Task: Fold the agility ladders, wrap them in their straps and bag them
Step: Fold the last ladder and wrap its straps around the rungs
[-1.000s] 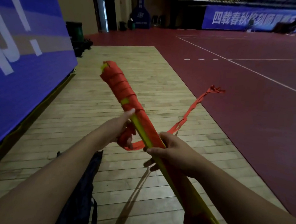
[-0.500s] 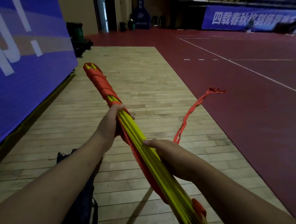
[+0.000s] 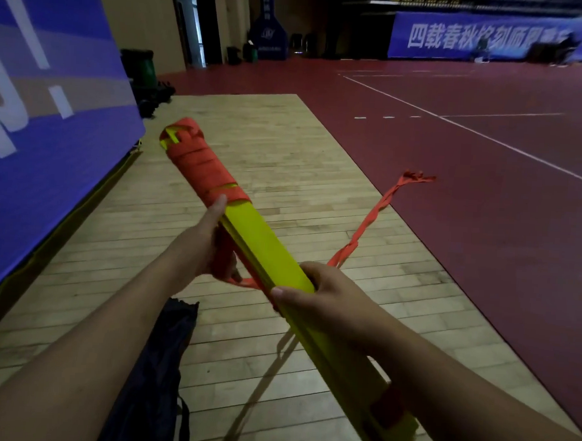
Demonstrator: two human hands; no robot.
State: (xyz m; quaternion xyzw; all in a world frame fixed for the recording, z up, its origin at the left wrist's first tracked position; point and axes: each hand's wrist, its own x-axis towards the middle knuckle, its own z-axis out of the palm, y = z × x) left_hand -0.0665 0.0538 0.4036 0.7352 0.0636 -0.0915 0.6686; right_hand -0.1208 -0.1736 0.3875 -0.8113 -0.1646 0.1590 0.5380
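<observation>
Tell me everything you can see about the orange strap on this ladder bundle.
The orange strap looks like flat woven webbing. It is wound in overlapping turns round the far end of the folded yellow rungs, stopping at the left hand, which grips a loop of it under the bundle. A loose, twisted tail runs away to the right from beside the right hand, its end bunched.

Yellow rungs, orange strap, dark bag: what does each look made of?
Yellow rungs: probably rigid plastic with a smooth, semi-matte finish. They are flat, straight slats with crisp edges and a faint sheen.
Orange strap: woven fabric webbing, matte. It wraps tightly, twists, and its loose end splays.
Dark bag: thin fabric, possibly nylon or polyester. It lies limp and creased.
</observation>
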